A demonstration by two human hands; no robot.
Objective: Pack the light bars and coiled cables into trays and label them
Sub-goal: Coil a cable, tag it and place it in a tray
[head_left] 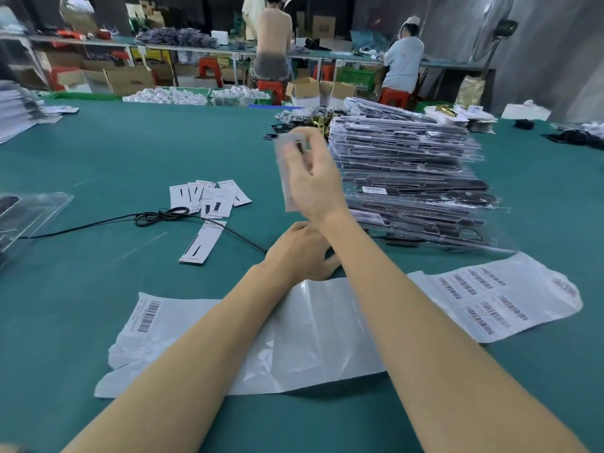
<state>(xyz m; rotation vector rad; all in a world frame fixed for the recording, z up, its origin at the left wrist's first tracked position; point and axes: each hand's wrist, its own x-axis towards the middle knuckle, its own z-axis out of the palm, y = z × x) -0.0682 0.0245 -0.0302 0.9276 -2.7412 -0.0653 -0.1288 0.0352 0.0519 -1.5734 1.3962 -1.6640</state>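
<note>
The right hand (313, 188) is raised above the middle of the green felt-covered desk (98, 152), its fingers curled round a pale, motion-blurred card (289, 152) bearing a dark mark; no print on it can be read. The left hand (299, 253) lies low beneath that wrist, just past the far edge of a glossy white backing sheet (313, 331), and whether it holds anything I cannot tell, since the crossing forearm hides its fingers. That sheet carries one barcode label (147, 317) at its left end, text too small to read. Toward the right edge of the desk lies a second sheet (496, 299) with rows of barcode stickers, also illegible. Just beyond the hands on the right a tall, slumping stack of clear plastic trays (408, 171) holds black light bars and coiled cables, one tray showing a small white barcode sticker. Left of the hands, white paper cards (209, 196) printed with a black bar shape lie fanned out, and one more (202, 241) lies apart nearer the front. A thin black cable (160, 215), loosely coiled, runs across the felt toward the left edge, where an empty-looking clear tray (36, 214) lies.
</note>
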